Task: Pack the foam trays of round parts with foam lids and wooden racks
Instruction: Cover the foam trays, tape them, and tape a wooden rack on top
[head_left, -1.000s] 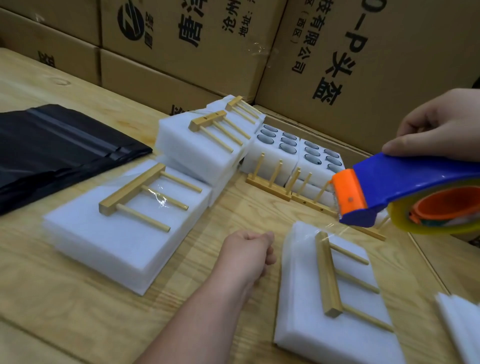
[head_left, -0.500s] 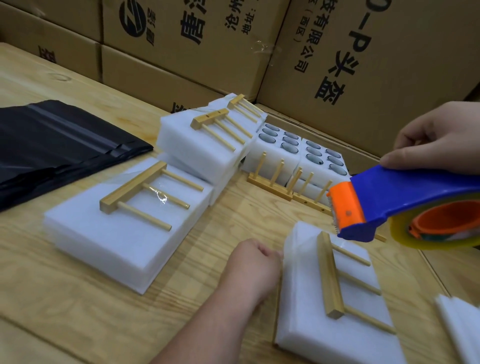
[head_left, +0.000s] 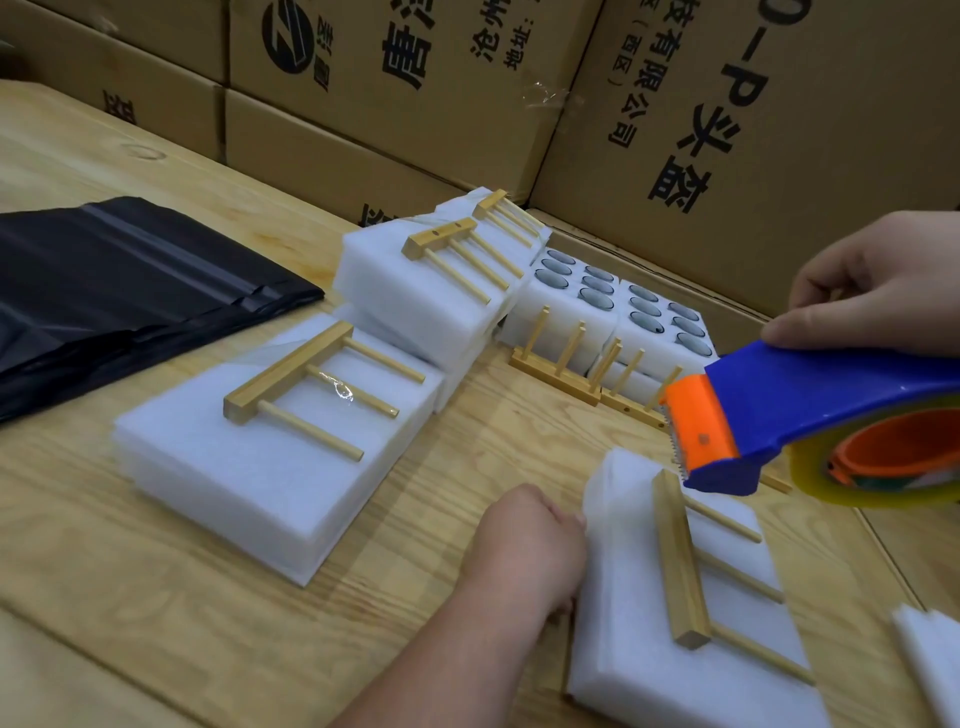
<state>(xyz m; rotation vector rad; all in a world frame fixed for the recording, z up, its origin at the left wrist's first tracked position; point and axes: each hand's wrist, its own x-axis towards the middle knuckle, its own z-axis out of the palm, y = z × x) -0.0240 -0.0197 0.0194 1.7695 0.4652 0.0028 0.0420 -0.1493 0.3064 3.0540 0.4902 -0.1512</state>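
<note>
A white foam pack with a wooden rack lying on top sits at the near right of the wooden table. My left hand touches its left side with curled fingers; whether it grips the foam is hidden. Above the pack's far end, my right hand grips a blue and orange tape dispenser with its toothed edge just over the rack. Further back stand open foam trays of round parts, with loose wooden racks leaning against them.
A finished foam pack with a taped rack lies left of centre, two more are stacked behind it. Black plastic bags lie at the far left. Cardboard boxes wall off the back. A foam piece sits at the right edge.
My left hand moved right across the table to the near pack's left side. The tape dispenser came down toward the rack on that pack.
</note>
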